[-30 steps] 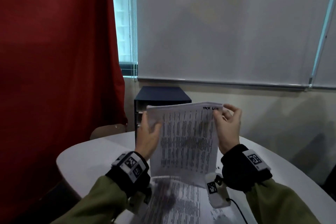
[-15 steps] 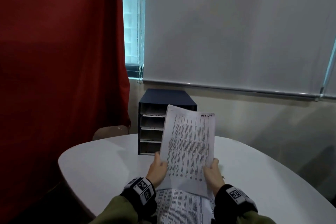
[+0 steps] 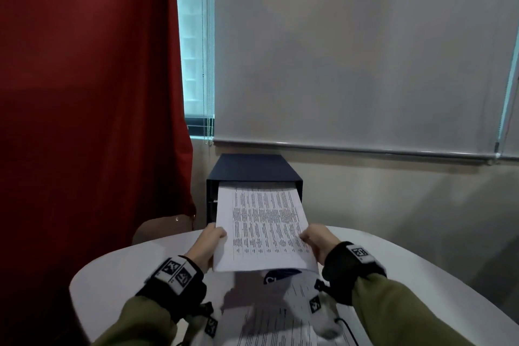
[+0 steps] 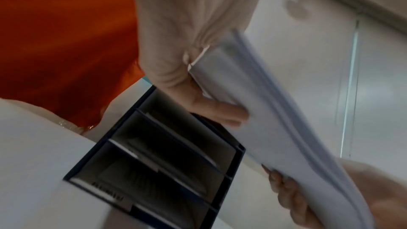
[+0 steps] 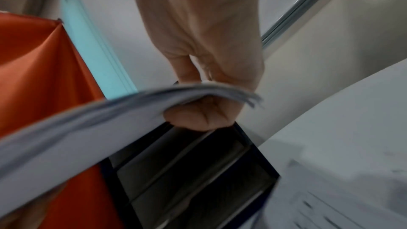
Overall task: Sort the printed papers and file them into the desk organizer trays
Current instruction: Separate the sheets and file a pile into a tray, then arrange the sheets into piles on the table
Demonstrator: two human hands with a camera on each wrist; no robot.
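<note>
A thin stack of printed papers lies nearly flat between both hands, its far edge inside the top slot of the dark blue desk organizer. My left hand pinches the stack's left edge, thumb on top. My right hand pinches the right edge. In the left wrist view the fingers curl under the papers, above the organizer's lower trays. From the right wrist, the right hand holds the bent sheets over the organizer.
More printed sheets lie on the white round table near me. A red curtain hangs at the left, with a brown chair back beside the table. A grey roller blind covers the window behind the organizer.
Both hands carried the papers forward and tipped them from upright to nearly flat. The far edge has entered the organizer's top slot.
</note>
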